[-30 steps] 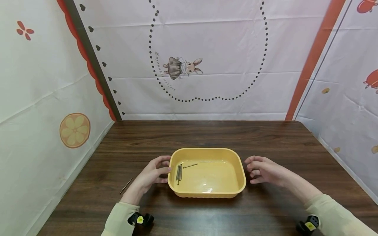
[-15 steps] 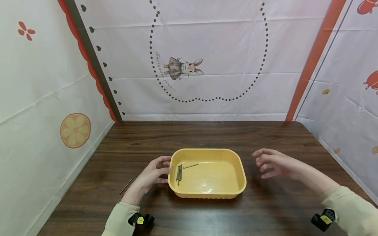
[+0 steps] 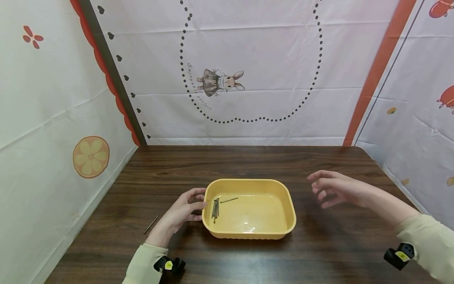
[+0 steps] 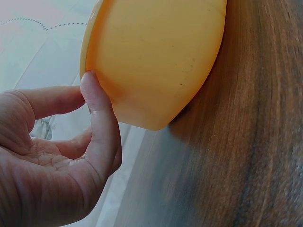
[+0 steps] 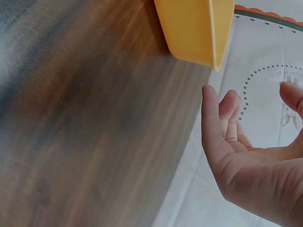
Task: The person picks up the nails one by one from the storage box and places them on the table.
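A yellow plastic basin (image 3: pixel 255 235) rests on the wooden table. Inside at its left lie several thin dark nails (image 3: pixel 215 209) in a bunch, with a single nail (image 3: pixel 229 200) apart from them. My left hand (image 3: pixel 182 209) is at the basin's left end, its curled fingers and thumb holding the rim; the left wrist view shows a fingertip (image 4: pixel 94 90) right at the edge. My right hand (image 3: pixel 340 189) hovers to the right of the basin, clear of it, fingers loosely bent and holding nothing. The right wrist view shows a gap between those fingers and the basin's end.
Another thin nail-like piece (image 3: pixel 151 224) lies on the table (image 3: pixel 248 161), left of my left forearm. Printed white cloth (image 3: pixel 269 71) hangs behind the table and along both sides. Both wrists carry small black cameras (image 3: pixel 400 255).
My right hand has moved away from the basin's right end, to the right and farther back. The left hand and the basin have stayed in place.
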A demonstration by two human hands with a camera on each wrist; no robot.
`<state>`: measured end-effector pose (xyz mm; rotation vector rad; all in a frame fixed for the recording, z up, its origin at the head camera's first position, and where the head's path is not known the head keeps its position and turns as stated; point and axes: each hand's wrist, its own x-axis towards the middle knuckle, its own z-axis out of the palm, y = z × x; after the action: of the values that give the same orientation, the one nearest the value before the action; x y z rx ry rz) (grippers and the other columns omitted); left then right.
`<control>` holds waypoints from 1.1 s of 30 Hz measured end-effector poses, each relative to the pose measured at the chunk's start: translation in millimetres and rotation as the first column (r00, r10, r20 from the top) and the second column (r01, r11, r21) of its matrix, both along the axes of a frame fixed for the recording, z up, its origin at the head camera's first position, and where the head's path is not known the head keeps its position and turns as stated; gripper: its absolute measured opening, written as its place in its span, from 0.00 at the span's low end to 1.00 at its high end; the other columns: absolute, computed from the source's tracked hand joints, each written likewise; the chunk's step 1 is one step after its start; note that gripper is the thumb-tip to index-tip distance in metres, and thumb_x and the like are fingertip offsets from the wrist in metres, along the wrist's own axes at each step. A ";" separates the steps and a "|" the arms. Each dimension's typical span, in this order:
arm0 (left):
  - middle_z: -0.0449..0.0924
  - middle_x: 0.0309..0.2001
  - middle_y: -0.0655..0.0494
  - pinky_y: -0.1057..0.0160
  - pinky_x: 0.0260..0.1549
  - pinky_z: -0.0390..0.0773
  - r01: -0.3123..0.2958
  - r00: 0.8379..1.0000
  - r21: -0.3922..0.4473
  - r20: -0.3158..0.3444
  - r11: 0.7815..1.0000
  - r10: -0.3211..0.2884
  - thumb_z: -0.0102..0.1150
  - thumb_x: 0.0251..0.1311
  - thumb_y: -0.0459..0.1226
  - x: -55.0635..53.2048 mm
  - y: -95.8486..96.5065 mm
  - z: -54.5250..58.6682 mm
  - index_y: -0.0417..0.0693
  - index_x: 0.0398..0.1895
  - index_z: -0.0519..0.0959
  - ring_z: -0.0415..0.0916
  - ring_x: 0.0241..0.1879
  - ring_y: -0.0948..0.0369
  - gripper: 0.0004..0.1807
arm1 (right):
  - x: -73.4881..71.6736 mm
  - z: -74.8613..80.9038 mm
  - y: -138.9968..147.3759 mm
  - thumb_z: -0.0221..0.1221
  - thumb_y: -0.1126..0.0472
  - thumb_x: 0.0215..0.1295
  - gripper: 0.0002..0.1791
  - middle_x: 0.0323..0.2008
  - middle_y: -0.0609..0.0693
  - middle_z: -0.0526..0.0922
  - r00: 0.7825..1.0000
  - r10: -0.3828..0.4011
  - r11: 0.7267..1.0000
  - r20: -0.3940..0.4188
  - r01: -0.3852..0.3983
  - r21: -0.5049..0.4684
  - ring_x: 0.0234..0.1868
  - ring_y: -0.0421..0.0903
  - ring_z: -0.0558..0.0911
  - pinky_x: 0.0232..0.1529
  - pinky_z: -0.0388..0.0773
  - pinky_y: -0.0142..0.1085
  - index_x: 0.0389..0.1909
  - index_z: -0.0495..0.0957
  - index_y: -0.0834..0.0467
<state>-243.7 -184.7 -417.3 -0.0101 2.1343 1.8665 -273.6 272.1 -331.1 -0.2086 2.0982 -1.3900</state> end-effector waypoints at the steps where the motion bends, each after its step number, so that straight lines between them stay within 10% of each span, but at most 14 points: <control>1: 0.67 0.56 0.45 0.64 0.33 0.83 0.000 1.000 0.000 0.001 1.000 0.000 0.56 0.65 0.32 0.0 -0.1 0.0 0.44 0.69 0.65 0.78 0.41 0.61 0.28 | -0.2 2.7 -1.2 0.52 0.56 0.70 0.30 0.39 0.47 0.76 1.000 0.006 1.000 -0.013 -0.006 0.013 0.37 0.40 0.80 0.47 0.84 0.47 0.68 0.56 0.63; 19: 0.67 0.56 0.44 0.65 0.33 0.83 -0.006 1.000 0.003 0.002 1.000 0.006 0.55 0.65 0.32 1.8 0.4 1.7 0.44 0.69 0.66 0.78 0.41 0.61 0.28 | -4.5 30.7 -29.0 0.57 0.51 0.67 0.34 0.62 0.65 0.70 0.977 0.096 0.981 -0.189 -0.061 0.183 0.54 0.50 0.78 0.49 0.85 0.48 0.67 0.60 0.65; 33: 0.67 0.54 0.45 0.64 0.33 0.84 0.002 1.000 0.016 0.003 1.000 -0.002 0.56 0.65 0.31 1.2 1.2 0.0 0.43 0.69 0.65 0.77 0.40 0.61 0.28 | -9.1 42.2 -47.5 0.57 0.52 0.67 0.32 0.61 0.63 0.73 0.962 0.170 0.963 -0.214 -0.116 0.244 0.61 0.56 0.76 0.50 0.84 0.48 0.65 0.62 0.64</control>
<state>-242.6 -183.4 -417.3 -0.0072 2.1163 1.8805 -282.7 224.6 -289.0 -0.4389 2.3633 -1.0692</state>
